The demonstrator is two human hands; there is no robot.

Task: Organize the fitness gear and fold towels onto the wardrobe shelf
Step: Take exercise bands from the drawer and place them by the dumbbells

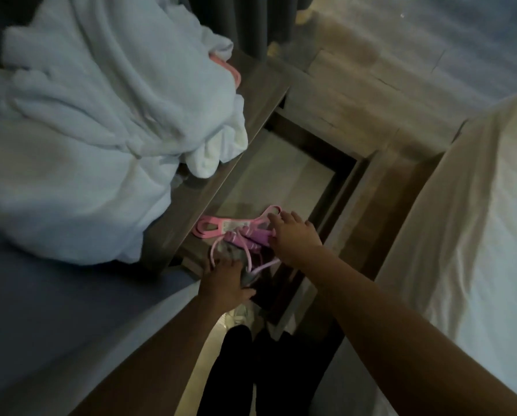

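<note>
Pink and purple gear sits bunched at the near end of the open drawer (281, 175): a pink resistance band (221, 228) lying flat, the skipping rope (251, 240) with its purple handles coiled across it; probably gathered so it stows in one place. Right hand (295, 234) lies over the handles, fingers (276, 220) spread, tips reaching the band's loop; left hand (225, 282) presses flat on the rope's loops and something grey beneath, fingers close together, pinching nothing visible. White towels (101, 115) heap unfolded on the surface (260, 85) above, well apart from both hands.
</note>
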